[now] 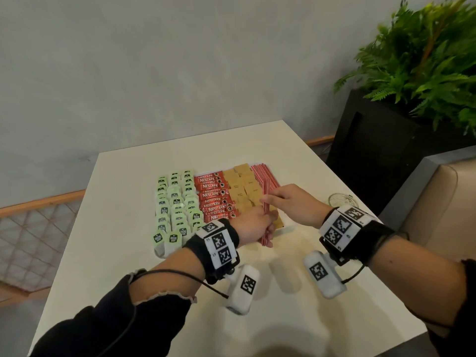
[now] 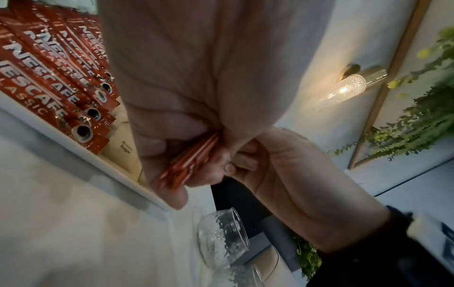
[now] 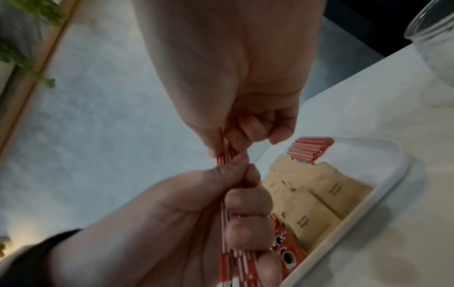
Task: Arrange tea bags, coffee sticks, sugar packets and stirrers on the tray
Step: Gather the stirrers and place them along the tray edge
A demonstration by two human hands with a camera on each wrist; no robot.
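A white tray (image 1: 289, 226) holds rows of green tea bags (image 1: 175, 207), red coffee sticks (image 1: 213, 197), brown sugar packets (image 1: 242, 186) and red-and-white stirrers (image 1: 265, 173). My left hand (image 1: 255, 224) grips a bundle of stirrers (image 1: 265, 212) upright over the tray's near right corner. My right hand (image 1: 274, 200) pinches the top of that bundle. In the right wrist view, the right hand (image 3: 233, 87) pinches above the left hand (image 3: 184, 213), with the bundle (image 3: 224, 223) between them. The left wrist view shows the bundle's lower end (image 2: 191, 161) in the left hand's (image 2: 172, 87) curled fingers.
A clear glass (image 1: 341, 199) stands on the white table right of the tray. A black planter (image 1: 373, 150) with a fern (image 1: 425, 60) is beyond the table's right corner. A beige seat (image 1: 438, 202) lies at the right. Bare tabletop (image 1: 154, 292) stretches toward me.
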